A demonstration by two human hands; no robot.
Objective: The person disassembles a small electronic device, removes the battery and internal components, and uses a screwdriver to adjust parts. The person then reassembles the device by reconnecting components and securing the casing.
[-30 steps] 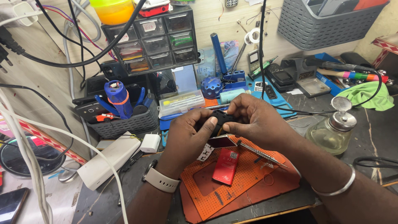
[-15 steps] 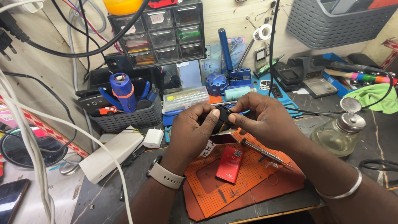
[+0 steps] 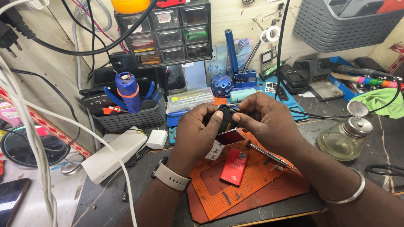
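Hands: the left hand [image 3: 197, 133] and the right hand [image 3: 266, 122] meet above the desk [image 3: 126, 185], both pinched closed on one small black phone [image 3: 226, 119] held between the fingertips.
Phone: lifted clear of the desk, over the far edge of the orange mat [image 3: 248, 185], its dark red face tilted down toward the wearer.
Edges: the mat's near corner overhangs the desk's front edge; the red battery [image 3: 234, 167] lies flat inside the mat, just beneath the hands.
Open room: bare dark desk shows left of the mat; to the right a glass bottle [image 3: 346, 136] with a metal cap stands near the right forearm, apart from it.
Crowded side: a grey tool basket [image 3: 128, 115] and a drawer cabinet [image 3: 168, 33] close off the far edge.
Counts: two hands, one phone in them, one red battery, one screwdriver [image 3: 269, 154] lying on the mat, one white charger block [image 3: 157, 138].
Change: the hands sit slightly higher in view than half a second ago; the grip on the phone is unchanged, and the battery has not moved on the mat.
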